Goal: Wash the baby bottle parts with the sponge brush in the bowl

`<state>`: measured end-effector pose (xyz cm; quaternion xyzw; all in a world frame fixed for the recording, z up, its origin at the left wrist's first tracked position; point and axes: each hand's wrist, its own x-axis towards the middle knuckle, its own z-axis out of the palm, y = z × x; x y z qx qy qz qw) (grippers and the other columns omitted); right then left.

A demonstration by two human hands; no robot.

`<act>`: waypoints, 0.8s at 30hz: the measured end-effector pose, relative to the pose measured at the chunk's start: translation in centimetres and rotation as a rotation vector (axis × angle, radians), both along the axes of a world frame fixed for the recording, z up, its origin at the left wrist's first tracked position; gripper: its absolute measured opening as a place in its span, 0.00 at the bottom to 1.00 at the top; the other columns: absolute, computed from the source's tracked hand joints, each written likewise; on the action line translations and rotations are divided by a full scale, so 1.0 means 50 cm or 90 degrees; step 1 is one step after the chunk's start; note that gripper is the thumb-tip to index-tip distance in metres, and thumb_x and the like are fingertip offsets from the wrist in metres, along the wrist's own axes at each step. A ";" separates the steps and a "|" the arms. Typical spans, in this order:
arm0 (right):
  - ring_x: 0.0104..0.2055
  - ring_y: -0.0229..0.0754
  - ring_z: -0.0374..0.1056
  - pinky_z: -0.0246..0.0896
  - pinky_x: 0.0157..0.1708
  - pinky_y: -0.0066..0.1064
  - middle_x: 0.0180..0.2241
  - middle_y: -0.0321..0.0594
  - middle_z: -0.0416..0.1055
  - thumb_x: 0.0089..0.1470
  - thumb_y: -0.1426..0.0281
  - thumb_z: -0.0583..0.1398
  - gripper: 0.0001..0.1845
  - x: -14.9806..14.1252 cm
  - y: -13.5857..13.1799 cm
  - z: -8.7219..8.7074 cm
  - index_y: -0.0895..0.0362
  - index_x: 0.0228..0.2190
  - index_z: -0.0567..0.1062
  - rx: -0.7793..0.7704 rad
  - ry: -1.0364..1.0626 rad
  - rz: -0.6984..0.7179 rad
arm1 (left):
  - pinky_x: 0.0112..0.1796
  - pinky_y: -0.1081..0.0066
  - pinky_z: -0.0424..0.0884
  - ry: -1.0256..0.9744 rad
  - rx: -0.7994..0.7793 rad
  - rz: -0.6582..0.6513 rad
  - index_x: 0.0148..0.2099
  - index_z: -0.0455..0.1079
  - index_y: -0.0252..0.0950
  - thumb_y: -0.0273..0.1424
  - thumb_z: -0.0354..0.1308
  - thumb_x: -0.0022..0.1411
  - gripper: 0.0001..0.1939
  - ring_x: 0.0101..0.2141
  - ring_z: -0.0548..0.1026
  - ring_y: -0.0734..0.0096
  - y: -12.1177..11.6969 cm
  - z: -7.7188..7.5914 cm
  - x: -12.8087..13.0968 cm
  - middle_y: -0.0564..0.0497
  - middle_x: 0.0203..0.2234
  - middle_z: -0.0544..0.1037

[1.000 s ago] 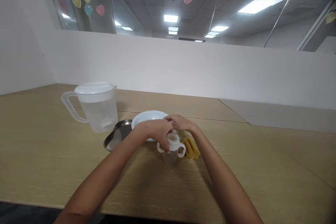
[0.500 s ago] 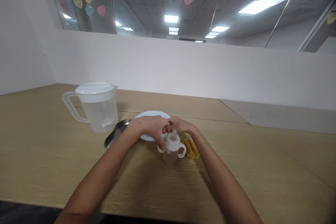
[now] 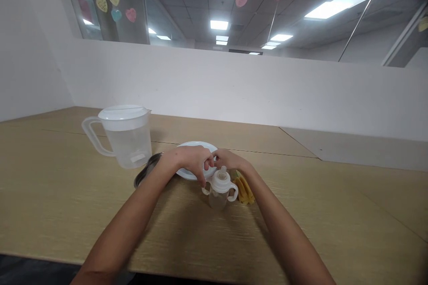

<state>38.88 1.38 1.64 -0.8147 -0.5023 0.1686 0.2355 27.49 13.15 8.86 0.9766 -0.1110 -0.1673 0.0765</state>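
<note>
Over the near side of a white plate, my left hand and my right hand meet with their fingers curled toward each other. Whatever they pinch is hidden behind the fingers. My left thumb points down beside the left handle of a clear baby bottle, which has a white collar, a teat and two handles and stands upright on the table. I cannot tell whether the thumb touches it. Just right of the bottle, a bunch of small yellow bananas lies partly behind my right wrist.
A large translucent lidded jug stands at the left, its handle pointing left. Between it and my left forearm lies a metal tray, partly covered by the arm. The wooden table meets a white wall at the back.
Both hands remain close together over the plate, with small finger movements. My left thumb has lifted slightly by the bottle's handle. The whole view has shifted a little.
</note>
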 end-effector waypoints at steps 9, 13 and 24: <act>0.25 0.35 0.58 0.52 0.26 0.26 0.22 0.38 0.66 0.51 0.63 0.52 0.16 -0.021 -0.117 0.127 0.62 0.21 0.71 -0.054 -0.018 0.022 | 0.32 0.74 0.65 0.045 0.013 -0.006 0.49 0.68 0.37 0.42 0.68 0.37 0.35 0.34 0.73 0.67 -0.009 -0.005 0.011 0.51 0.36 0.76; 0.20 0.34 0.60 0.54 0.20 0.26 0.21 0.38 0.66 0.53 0.62 0.50 0.17 -0.074 -0.142 0.164 0.61 0.25 0.71 -0.093 -0.003 -0.030 | 0.32 0.74 0.64 0.039 -0.031 -0.055 0.48 0.68 0.38 0.42 0.69 0.35 0.35 0.34 0.72 0.69 -0.001 -0.022 0.027 0.52 0.37 0.74; 0.20 0.35 0.60 0.44 0.16 0.27 0.20 0.36 0.67 0.35 0.56 0.65 0.17 -0.158 -0.084 0.137 0.57 0.19 0.71 -0.130 -0.143 -0.096 | 0.31 0.74 0.65 0.054 -0.050 -0.081 0.43 0.68 0.36 0.38 0.69 0.33 0.32 0.33 0.71 0.67 -0.012 -0.067 0.054 0.52 0.34 0.74</act>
